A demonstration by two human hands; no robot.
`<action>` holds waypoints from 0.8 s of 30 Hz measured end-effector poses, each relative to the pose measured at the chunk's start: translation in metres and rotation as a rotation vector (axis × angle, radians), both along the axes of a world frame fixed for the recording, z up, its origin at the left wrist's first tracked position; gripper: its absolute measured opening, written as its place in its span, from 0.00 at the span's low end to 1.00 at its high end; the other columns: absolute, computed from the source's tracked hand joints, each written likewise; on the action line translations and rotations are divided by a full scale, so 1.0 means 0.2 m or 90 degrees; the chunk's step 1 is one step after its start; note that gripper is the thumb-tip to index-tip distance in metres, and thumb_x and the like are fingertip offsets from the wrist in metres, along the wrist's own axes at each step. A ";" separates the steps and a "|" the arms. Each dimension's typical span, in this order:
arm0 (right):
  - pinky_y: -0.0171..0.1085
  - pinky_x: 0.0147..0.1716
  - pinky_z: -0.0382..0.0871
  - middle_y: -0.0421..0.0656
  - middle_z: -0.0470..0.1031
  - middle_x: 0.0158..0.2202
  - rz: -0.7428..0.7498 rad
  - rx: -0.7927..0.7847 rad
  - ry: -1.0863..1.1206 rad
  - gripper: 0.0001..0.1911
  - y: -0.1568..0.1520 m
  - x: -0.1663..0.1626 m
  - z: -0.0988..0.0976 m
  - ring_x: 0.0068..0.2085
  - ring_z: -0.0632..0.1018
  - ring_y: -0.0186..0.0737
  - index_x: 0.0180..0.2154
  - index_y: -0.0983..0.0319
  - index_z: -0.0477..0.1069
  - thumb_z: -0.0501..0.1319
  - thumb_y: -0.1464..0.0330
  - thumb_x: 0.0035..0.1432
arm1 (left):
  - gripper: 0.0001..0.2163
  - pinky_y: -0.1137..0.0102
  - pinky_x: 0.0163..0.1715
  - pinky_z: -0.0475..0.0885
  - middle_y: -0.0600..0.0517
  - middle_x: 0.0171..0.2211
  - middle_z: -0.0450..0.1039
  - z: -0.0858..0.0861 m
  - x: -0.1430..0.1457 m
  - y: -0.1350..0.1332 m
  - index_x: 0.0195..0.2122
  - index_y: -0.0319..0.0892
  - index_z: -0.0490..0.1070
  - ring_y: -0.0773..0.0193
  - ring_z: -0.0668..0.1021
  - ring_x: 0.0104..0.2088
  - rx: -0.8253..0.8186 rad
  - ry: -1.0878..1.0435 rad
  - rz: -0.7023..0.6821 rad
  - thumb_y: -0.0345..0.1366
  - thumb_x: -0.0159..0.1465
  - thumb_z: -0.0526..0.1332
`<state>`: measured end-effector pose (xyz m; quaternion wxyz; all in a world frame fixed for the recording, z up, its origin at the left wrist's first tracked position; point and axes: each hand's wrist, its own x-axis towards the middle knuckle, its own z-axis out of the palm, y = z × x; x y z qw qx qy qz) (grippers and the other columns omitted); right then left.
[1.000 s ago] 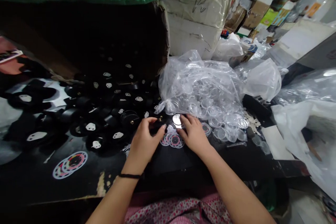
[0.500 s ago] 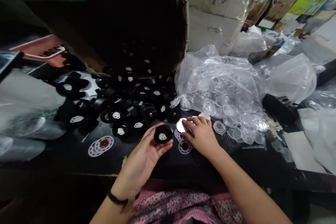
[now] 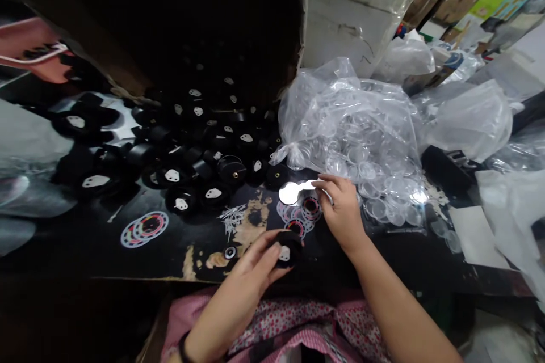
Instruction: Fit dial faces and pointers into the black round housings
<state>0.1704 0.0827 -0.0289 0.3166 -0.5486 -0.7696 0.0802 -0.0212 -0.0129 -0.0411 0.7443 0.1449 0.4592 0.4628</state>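
Note:
My left hand (image 3: 259, 264) is closed around a black round plastic case (image 3: 289, 250) that has a small pale plate on its face. It is held low over the table's front edge. My right hand (image 3: 340, 207) has its fingers bent at the edge of a shiny silvery disc (image 3: 309, 185), apparently pinching it. Another shiny disc (image 3: 289, 193) lies just left of it. Printed round dials (image 3: 295, 229) with coloured rings lie overlapping under and in front of these discs. Two more printed dials (image 3: 145, 229) overlap at the left.
Many black round cases (image 3: 213, 193) are heaped at the back left, before a dark open box. A clear bag (image 3: 353, 119) of transparent round covers stands at the right. Small pale pins (image 3: 233, 218) and a small ring-shaped part (image 3: 230, 252) lie on the worn table.
My left hand has moved down and right with the black case, uncovering the pins and worn tabletop. My right hand has shifted right to the farther shiny disc. The view has tilted down.

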 end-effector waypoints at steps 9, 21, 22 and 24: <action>0.36 0.35 0.72 0.41 0.75 0.36 -0.030 -0.334 0.444 0.15 -0.16 0.01 0.01 0.33 0.76 0.36 0.49 0.60 0.70 0.60 0.67 0.60 | 0.17 0.63 0.47 0.78 0.49 0.54 0.76 0.07 0.07 0.20 0.48 0.47 0.78 0.56 0.79 0.50 0.038 0.012 0.060 0.43 0.58 0.70; 0.37 0.43 0.73 0.40 0.78 0.38 0.049 -0.463 0.509 0.11 -0.24 -0.11 0.09 0.40 0.78 0.36 0.46 0.58 0.74 0.61 0.67 0.61 | 0.16 0.68 0.38 0.80 0.51 0.48 0.79 0.05 -0.06 0.04 0.46 0.49 0.77 0.59 0.82 0.43 -0.067 -0.004 0.068 0.45 0.58 0.70; 0.38 0.44 0.73 0.41 0.78 0.39 0.036 -0.447 0.492 0.10 -0.24 -0.11 0.09 0.41 0.78 0.37 0.44 0.59 0.75 0.61 0.67 0.61 | 0.16 0.66 0.40 0.80 0.50 0.50 0.78 0.05 -0.06 0.03 0.48 0.50 0.77 0.57 0.82 0.45 -0.071 -0.029 0.038 0.46 0.59 0.69; 0.37 0.42 0.73 0.41 0.78 0.38 0.010 -0.422 0.471 0.09 -0.25 -0.11 0.10 0.39 0.78 0.37 0.42 0.60 0.75 0.62 0.67 0.60 | 0.19 0.62 0.44 0.80 0.50 0.54 0.76 0.06 -0.07 0.03 0.52 0.52 0.76 0.53 0.81 0.49 -0.067 -0.054 -0.003 0.46 0.60 0.68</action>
